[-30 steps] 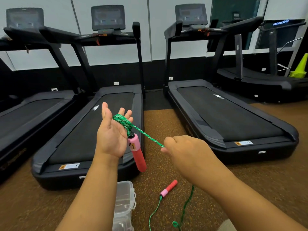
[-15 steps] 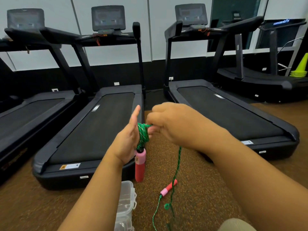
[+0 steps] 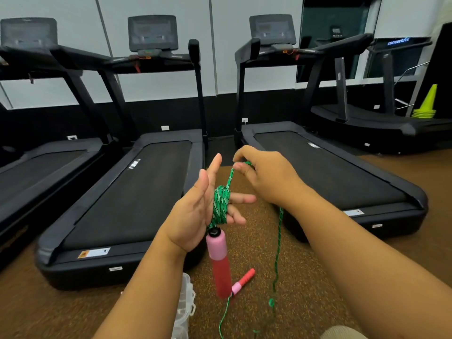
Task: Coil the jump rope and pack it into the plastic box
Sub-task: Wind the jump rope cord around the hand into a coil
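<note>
While left fingers (image 3: pixel 241 199) splay through green coils (image 3: pixel 221 206), right fingers (image 3: pixel 241 159) pinch rope

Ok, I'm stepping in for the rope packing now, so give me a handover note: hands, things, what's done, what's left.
Left hand: open, fingers spread, green rope coil wound around them; one pink-and-red handle hangs below it.
Right hand: pinching the rope just above the coil.
Second handle lies on the floor, with slack rope trailing to it.
Clear plastic box sits on the floor under the left forearm.
Done: several wraps. Left: wind the slack, pack the rope into the box.
</note>
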Demonstrator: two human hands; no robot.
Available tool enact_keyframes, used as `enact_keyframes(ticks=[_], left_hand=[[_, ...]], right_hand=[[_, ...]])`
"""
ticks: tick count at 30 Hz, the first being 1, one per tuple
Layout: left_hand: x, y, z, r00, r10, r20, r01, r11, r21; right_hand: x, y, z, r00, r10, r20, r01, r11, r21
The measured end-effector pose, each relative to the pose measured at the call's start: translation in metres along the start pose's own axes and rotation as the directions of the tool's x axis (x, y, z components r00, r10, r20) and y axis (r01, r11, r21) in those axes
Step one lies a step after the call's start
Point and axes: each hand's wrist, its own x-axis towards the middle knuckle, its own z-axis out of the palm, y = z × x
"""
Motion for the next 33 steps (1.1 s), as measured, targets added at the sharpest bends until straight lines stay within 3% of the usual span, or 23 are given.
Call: enact_keyframes(ticks=[7, 13, 18, 24, 28, 33], left_hand=[[0.001, 0.01, -0.002, 0.992, 0.115, 0.043, -0.11, 0.988, -0.106], [0.006, 0.017, -0.004, 0.988, 0.14, -0.069, -0.147, 0.984, -0.1], [0.008, 0.014, -0.007, 0.975, 0.139, -0.172, -0.146, 0.989, -0.031], [0.006, 0.008, -0.012, 0.959, 0.168, -0.23, -0.161, 0.986, 0.047], [0.006, 0.013, -0.012, 0.954, 0.149, -0.26, -0.148, 0.989, 0.024], [0.0, 0.011, -0.014, 0.976, 0.101, -0.194, -0.074, 0.987, 0.143]], right_hand=[[-0.018, -0.005, 0.027, 0.987, 0.137, 0.08, -0.149, 0.973, 0.179], [-0.037, -0.014, 0.049, 0.99, 0.097, 0.102, -0.121, 0.958, 0.261], [-0.046, -0.027, 0.049, 0.973, 0.085, 0.215, -0.142, 0.953, 0.266], [-0.052, -0.035, 0.039, 0.932, 0.049, 0.36, -0.09, 0.991, 0.096], [-0.055, -0.04, 0.041, 0.882, -0.019, 0.472, 0.101, 0.984, -0.149], [-0.053, -0.045, 0.032, 0.892, -0.109, 0.439, 0.242, 0.935, -0.259]])
